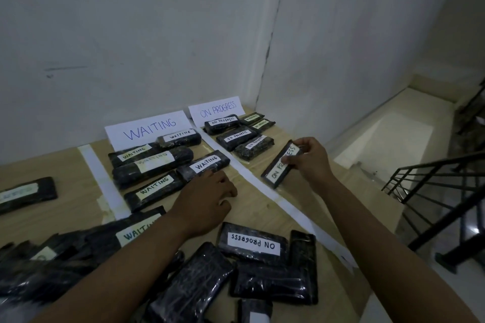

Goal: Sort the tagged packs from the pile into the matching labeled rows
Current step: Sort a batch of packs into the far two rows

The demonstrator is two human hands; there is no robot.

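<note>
My right hand [307, 158] pinches a black pack tagged ON PROGRESS [278, 168], tilted over the right row below the ON PROGRESS sign [216, 110]. Several ON PROGRESS packs [236, 137] lie under that sign. My left hand [207, 198] rests with curled fingers on the table, its fingertips at the near edge of a WAITING pack [203, 165] in the middle row. Other WAITING packs [152, 162] lie below the WAITING sign [149, 128]. The pile [252, 270] of black packs sits at the near edge, one tagged ON PROGRESS on top.
White paper strips [265, 189] divide the wooden table [78, 199] into rows. One pack [26, 195] lies alone in the left row. A wall stands behind the signs. To the right the table ends above a stairwell with a black railing [433, 183].
</note>
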